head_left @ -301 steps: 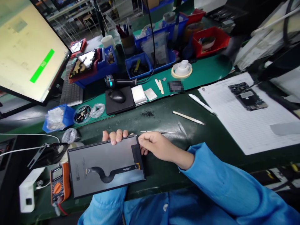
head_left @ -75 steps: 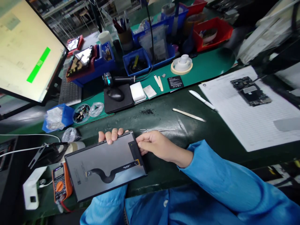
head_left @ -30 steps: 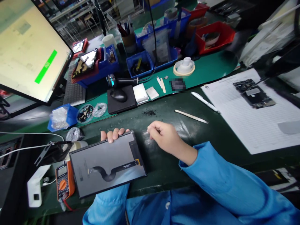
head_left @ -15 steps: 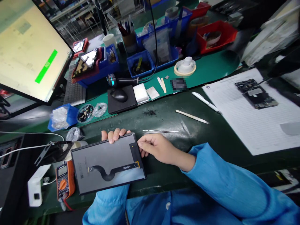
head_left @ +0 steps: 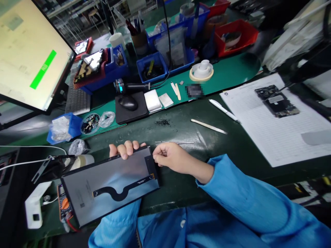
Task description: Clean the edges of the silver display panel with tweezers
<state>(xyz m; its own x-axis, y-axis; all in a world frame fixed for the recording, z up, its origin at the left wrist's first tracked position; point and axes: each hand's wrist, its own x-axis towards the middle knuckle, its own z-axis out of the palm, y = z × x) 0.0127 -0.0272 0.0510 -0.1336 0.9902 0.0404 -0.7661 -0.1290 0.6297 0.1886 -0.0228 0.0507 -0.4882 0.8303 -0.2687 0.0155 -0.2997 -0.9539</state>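
A grey tablet display panel (head_left: pixel 108 184) with a black flex cable (head_left: pixel 121 188) across its back is held above the dark green bench, near its front edge. My left hand (head_left: pixel 126 149) grips the panel from underneath, fingertips curled over its far edge. My right hand (head_left: pixel 169 159) is closed in a pinch at the panel's right corner, beside the black strip there; what it pinches is too small to make out. Thin metal tweezers (head_left: pixel 174 142) lie on the bench just beyond my right hand.
An orange multimeter (head_left: pixel 63 206) sits partly under the panel. A monitor (head_left: pixel 28 58) stands at left, with keyboard (head_left: pixel 77 98), mouse (head_left: pixel 127 102) and blue bins (head_left: pixel 152 69) behind. A white spudger (head_left: pixel 208 126), pen (head_left: pixel 222 110) and paper sheet (head_left: pixel 276 127) with a circuit board (head_left: pixel 276 101) lie to the right.
A second ago my right hand was lifted away toward the tweezers; it has come back to the panel's right corner. The panel's left end has since tilted lower over the multimeter.
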